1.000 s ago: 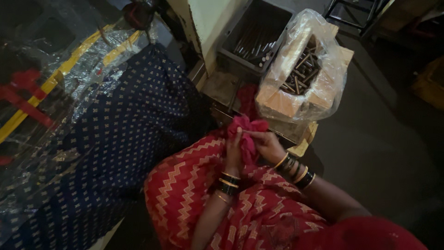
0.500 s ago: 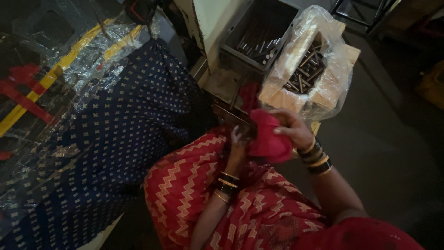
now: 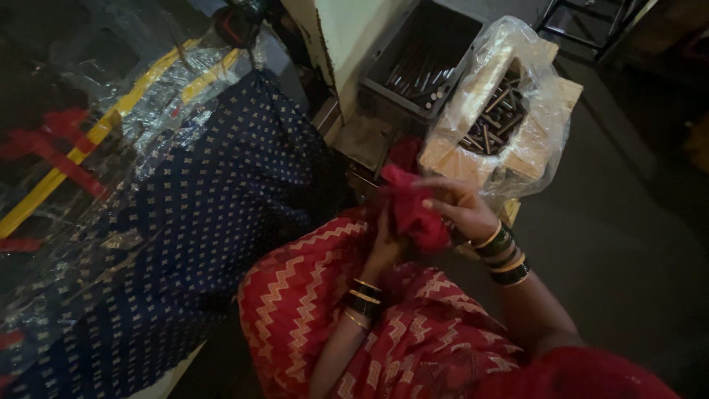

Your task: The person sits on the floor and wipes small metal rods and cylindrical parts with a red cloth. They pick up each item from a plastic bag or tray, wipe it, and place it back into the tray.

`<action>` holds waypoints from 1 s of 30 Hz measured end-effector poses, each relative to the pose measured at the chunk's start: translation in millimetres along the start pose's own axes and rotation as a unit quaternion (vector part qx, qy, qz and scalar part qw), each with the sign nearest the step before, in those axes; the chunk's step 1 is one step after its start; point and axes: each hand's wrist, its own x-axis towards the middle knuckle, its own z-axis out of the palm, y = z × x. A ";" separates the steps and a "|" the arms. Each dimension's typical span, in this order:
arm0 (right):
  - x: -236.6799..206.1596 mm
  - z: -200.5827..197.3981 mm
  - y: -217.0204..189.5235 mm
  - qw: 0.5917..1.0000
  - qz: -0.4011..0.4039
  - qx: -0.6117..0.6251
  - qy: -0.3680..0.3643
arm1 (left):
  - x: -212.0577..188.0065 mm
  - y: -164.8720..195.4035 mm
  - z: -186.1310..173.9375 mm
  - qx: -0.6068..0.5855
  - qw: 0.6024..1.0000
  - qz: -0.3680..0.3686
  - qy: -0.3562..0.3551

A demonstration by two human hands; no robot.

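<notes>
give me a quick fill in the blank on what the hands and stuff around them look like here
1. Both hands hold a crumpled ____ cloth.
2. The box of metal rods is wrapped in a clear plastic ____.
3. The right hand and the left hand both wear ____ at the wrist.
4. The grey crate sits ____ the box.

Missing words: red; bag; bangles; beside

Crumpled red cloth point(image 3: 413, 210), bunched into a soft wad, above the lap, just beside the plastic-lined box point(image 3: 496, 125)
</notes>
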 end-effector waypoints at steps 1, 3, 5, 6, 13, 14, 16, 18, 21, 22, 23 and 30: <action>-2.8 5.6 -0.9 0.999 0.013 0.052 -0.004 | -1.1 5.2 2.9 -0.017 1.000 -0.002 -0.004; -8.2 16.3 -2.0 0.987 0.039 0.157 -0.010 | -2.8 15.5 5.4 -0.038 0.999 -0.014 -0.006; -6.3 19.9 -4.7 0.992 0.008 0.124 -0.036 | -5.3 25.4 5.0 -0.052 0.998 -0.021 -0.008; -4.5 21.7 -5.4 0.993 -0.007 0.108 -0.048 | -7.2 29.4 5.4 -0.057 0.998 -0.023 -0.011; 12.6 32.1 8.9 0.939 0.007 -0.330 0.099 | -19.4 41.9 -6.0 -0.096 0.994 -0.045 0.011; 11.9 34.9 12.8 0.923 -0.031 -0.366 0.111 | -19.2 41.2 -7.0 -0.053 0.999 -0.006 0.002; 8.7 39.4 17.6 0.893 -0.047 -0.432 0.117 | -18.6 41.7 -9.7 0.093 0.990 0.103 -0.023; 8.7 47.3 19.2 0.864 -0.005 -0.493 0.106 | -12.8 46.4 -10.6 -0.217 0.974 -0.055 0.045; 12.3 63.4 15.9 0.886 -0.177 -0.418 0.092 | -14.1 61.0 -9.7 -0.204 0.975 -0.070 0.057; 12.7 69.6 14.3 0.882 -0.183 -0.431 0.061 | -17.0 65.9 -8.4 -0.122 0.991 -0.039 0.046; 12.9 75.4 13.4 0.876 -0.187 -0.444 0.031 | -17.5 69.1 -6.1 -0.124 0.991 -0.032 0.042; 22.3 80.3 21.8 0.839 -0.170 -0.506 0.108 | -13.3 40.5 -5.5 -0.330 0.927 -0.129 0.125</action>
